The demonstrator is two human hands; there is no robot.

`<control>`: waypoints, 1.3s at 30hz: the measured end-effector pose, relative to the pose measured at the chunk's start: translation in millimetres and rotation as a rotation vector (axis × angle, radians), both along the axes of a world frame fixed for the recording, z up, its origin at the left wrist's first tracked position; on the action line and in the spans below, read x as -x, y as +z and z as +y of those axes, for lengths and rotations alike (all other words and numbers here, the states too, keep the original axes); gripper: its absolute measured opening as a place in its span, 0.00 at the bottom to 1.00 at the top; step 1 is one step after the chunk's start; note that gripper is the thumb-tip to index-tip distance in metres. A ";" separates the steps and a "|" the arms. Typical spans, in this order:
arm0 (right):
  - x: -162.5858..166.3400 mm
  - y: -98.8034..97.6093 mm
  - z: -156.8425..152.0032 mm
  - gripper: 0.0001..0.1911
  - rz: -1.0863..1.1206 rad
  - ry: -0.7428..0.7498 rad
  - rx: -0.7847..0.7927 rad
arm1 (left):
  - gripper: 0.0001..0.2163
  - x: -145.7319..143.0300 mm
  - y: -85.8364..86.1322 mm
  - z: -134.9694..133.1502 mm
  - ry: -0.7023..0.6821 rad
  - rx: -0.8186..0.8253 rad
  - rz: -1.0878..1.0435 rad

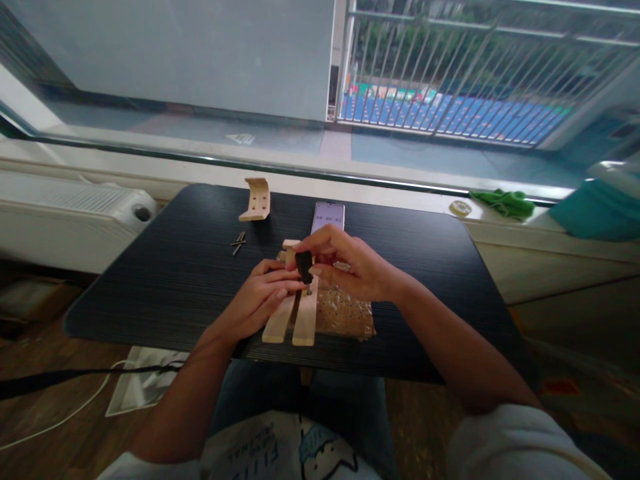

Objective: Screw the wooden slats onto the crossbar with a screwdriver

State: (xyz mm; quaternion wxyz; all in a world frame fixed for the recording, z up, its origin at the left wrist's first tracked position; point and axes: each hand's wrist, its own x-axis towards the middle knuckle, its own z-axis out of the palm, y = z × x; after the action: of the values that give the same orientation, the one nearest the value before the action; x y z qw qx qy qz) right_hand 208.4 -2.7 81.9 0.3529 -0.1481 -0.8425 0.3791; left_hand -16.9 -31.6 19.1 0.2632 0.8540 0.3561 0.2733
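Observation:
A small screwdriver (pixel 303 264) with a black handle stands nearly upright, its metal shaft meeting a light wooden slat (pixel 304 330). My right hand (pixel 350 265) is closed around the handle from the right, thumb and fingers at its sides. My left hand (pixel 257 297) lies over a second wooden slat (pixel 278 325), fingers stretched out toward the screwdriver, fingertips near its shaft. The slats lie side by side, joined at the far end to a wooden crosspiece (pixel 291 245) that my hands partly cover. Under and beside them lies a brown block (pixel 345 313) wrapped in clear plastic.
On the dark table (pixel 415 260) are a curved wooden piece (pixel 257 200) with holes, several loose screws (pixel 239 243) and a phone (pixel 329 215) beyond my hands. The windowsill holds a tape roll (pixel 460 208) and a green cloth (pixel 505 203). A radiator (pixel 75 213) stands left.

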 end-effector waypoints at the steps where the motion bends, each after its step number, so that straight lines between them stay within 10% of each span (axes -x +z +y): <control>1: -0.2 0.6 0.0 0.13 -0.003 -0.001 -0.003 | 0.23 0.0 0.1 -0.1 0.001 0.000 -0.002; 39: 2.2 -3.1 -1.0 0.14 -0.096 -0.343 -0.304 | 0.23 1.0 -2.3 1.1 -0.016 -0.031 0.012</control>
State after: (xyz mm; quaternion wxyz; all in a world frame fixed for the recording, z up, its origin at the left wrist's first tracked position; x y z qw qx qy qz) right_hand 206.2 -3.6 78.9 0.3901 -0.2520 -0.8682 0.1749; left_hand -17.9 -30.6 16.8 0.2499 0.8623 0.3468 0.2714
